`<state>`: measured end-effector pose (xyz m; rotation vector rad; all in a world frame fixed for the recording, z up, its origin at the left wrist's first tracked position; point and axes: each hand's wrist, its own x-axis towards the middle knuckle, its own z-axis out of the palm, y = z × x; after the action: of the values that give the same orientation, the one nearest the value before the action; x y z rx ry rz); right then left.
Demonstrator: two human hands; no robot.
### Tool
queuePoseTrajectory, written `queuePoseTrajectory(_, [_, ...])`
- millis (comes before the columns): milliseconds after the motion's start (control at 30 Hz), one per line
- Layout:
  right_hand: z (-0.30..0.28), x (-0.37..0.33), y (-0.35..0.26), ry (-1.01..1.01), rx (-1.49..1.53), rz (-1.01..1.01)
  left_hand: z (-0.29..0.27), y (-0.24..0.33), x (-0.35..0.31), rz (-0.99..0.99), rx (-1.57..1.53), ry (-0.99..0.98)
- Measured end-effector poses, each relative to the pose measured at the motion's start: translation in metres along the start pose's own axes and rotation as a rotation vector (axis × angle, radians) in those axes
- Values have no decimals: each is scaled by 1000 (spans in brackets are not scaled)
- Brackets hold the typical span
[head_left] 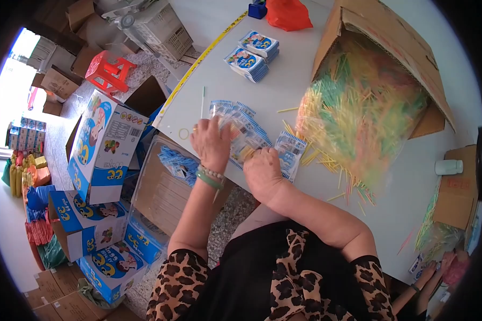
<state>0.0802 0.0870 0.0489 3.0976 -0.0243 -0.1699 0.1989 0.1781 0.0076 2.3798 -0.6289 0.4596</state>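
Observation:
Several flat blue-and-white printed packets [255, 130] lie overlapping on the white table in front of me. My left hand [211, 143], with a bead bracelet and a green bangle at the wrist, rests at their left end, fingers bent down and slightly apart. My right hand [263, 170] is closed at their near edge, knuckles up; its fingertips are partly hidden, so what they pinch does not show clearly. A single packet [291, 151] lies just right of that hand. Loose yellow straws [318, 160] are scattered beyond it.
A cardboard box [391, 40] lies on its side, a clear bag of coloured straws [359, 107] spilling out. Bundled packets [246, 64] and a red bag [288, 14] stand farther back. Left of the table are printed cartons [104, 155] and a red stool [110, 72]. Another person's hands [431, 275] show at lower right.

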Motion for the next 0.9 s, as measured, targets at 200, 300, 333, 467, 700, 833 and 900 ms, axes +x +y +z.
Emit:
queuePoseTrajectory(200, [2, 18, -7, -130, -108, 8, 10, -20, 37, -213, 316, -290])
queuePoseTrajectory(300, [-7, 18, -3, -155, -49, 19, 14, -35, 39, -171, 154, -287])
queuePoseTrajectory(333, [-7, 19, 1, -150, -16, 24, 15, -38, 41, -111, 33, -256])
queuePoseTrajectory(467, [11, 30, 8, -27, 110, 94, 14, -40, 38, -405, -412, -525])
queuePoseTrajectory(700, [25, 35, 8, 188, 287, 142, -13, -18, 29, -351, -557, -615])
queuePoseTrajectory(833, [30, 35, 9, 279, 585, 167, -24, -13, 29, -338, -459, -665])
queuePoseTrajectory(900, [30, 41, 13, 148, 706, 199, -22, -23, 20, -384, -582, -619])
